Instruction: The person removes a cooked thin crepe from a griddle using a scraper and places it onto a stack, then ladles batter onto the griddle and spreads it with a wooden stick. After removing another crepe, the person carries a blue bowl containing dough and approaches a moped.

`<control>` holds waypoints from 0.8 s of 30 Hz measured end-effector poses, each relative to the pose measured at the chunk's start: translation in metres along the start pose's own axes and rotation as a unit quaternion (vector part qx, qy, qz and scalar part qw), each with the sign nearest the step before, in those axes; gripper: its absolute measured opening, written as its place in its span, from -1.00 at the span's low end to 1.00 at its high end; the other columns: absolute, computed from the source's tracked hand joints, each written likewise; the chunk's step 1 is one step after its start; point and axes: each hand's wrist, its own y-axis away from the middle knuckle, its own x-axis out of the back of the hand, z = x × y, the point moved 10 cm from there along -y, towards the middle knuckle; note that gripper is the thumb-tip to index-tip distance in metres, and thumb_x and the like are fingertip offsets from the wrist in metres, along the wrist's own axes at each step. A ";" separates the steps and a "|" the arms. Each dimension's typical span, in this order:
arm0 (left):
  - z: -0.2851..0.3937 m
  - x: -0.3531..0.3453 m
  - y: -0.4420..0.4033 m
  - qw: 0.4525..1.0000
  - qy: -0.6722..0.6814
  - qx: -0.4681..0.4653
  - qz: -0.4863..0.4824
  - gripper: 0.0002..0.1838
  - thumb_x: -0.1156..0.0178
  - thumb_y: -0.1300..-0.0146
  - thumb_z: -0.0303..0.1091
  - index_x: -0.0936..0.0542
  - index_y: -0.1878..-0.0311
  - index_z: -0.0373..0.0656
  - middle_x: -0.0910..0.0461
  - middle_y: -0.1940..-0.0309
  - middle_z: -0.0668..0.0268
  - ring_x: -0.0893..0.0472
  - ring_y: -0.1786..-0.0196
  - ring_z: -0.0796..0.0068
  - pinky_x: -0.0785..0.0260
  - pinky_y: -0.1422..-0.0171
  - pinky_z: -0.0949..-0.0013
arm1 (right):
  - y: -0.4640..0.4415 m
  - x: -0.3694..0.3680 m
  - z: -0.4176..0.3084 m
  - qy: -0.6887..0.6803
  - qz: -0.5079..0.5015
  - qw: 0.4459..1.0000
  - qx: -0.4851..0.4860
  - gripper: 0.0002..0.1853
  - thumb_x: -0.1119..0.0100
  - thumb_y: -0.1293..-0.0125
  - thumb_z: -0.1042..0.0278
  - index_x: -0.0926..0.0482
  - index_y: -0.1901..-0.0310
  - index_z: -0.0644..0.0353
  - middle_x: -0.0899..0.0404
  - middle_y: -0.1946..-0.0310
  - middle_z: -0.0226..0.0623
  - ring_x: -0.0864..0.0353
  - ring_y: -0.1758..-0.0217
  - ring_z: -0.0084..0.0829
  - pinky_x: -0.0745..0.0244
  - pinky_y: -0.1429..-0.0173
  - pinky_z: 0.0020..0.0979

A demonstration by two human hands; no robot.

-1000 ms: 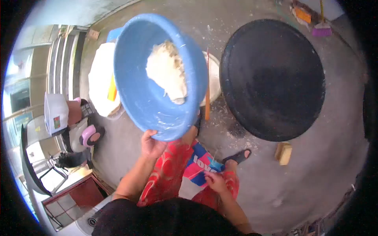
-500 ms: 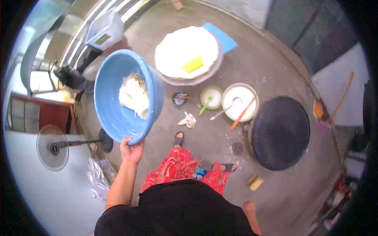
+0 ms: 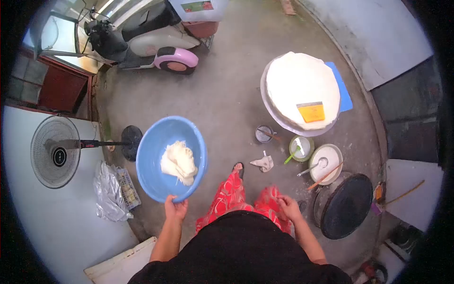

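Observation:
My left hand [image 3: 176, 207] is closed on the near rim of a blue plastic basin [image 3: 145, 166], fingers over the edge. A soft, cream-coloured, dough-like lump [image 3: 179, 163] lies inside it, right of the basin's middle. My right hand [image 3: 287, 207] hangs beside the patterned red trousers [image 3: 222, 201], touching no object that I can see; its fingers are loosely bent and small in view. To its right stands a round black griddle [image 3: 347, 206].
A tall round white stack [image 3: 295, 85] carries a yellow scraper [image 3: 312, 112]. Bowls of white stuff, one a white bowl [image 3: 321, 154], stand on the floor near a cloth [image 3: 263, 162]. At left are a fan [image 3: 56, 151], a silver bag [image 3: 108, 189] and a scooter [image 3: 156, 40].
The view has swung left, so the floor items sit further right. My left hand still holds the basin, which appears lower in the picture. My right hand has come into view.

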 end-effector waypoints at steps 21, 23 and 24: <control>0.083 -0.161 -0.021 0.993 0.116 -0.005 0.005 -0.36 -0.01 0.13 -0.30 -0.25 -0.09 -0.44 -0.40 0.02 -0.09 -0.43 0.00 -0.17 -0.49 0.23 0.37 | -0.182 0.054 -0.003 0.056 -0.098 0.976 -0.185 -0.78 -0.06 -0.17 0.33 -0.56 0.27 0.32 -0.56 0.56 -0.26 -0.56 0.56 -0.47 -0.44 0.47 -0.44; 0.099 -0.179 -0.022 0.993 0.115 -0.027 0.008 -0.35 -0.01 0.13 -0.28 -0.26 -0.09 -0.43 -0.41 0.02 -0.08 -0.45 0.01 -0.15 -0.49 0.23 0.38 | -0.209 0.066 -0.018 0.095 -0.079 0.981 -0.147 -0.78 -0.06 -0.18 0.33 -0.55 0.26 0.32 -0.57 0.55 -0.26 -0.57 0.54 -0.46 -0.45 0.45 -0.44; 0.109 -0.184 -0.023 0.993 0.111 -0.046 0.013 -0.35 -0.02 0.13 -0.27 -0.26 -0.09 -0.43 -0.42 0.03 -0.08 -0.46 0.03 -0.12 -0.49 0.23 0.38 | -0.224 0.073 -0.026 0.132 -0.057 0.983 -0.112 -0.78 -0.06 -0.18 0.33 -0.55 0.26 0.33 -0.57 0.53 -0.26 -0.57 0.53 -0.45 -0.45 0.44 -0.44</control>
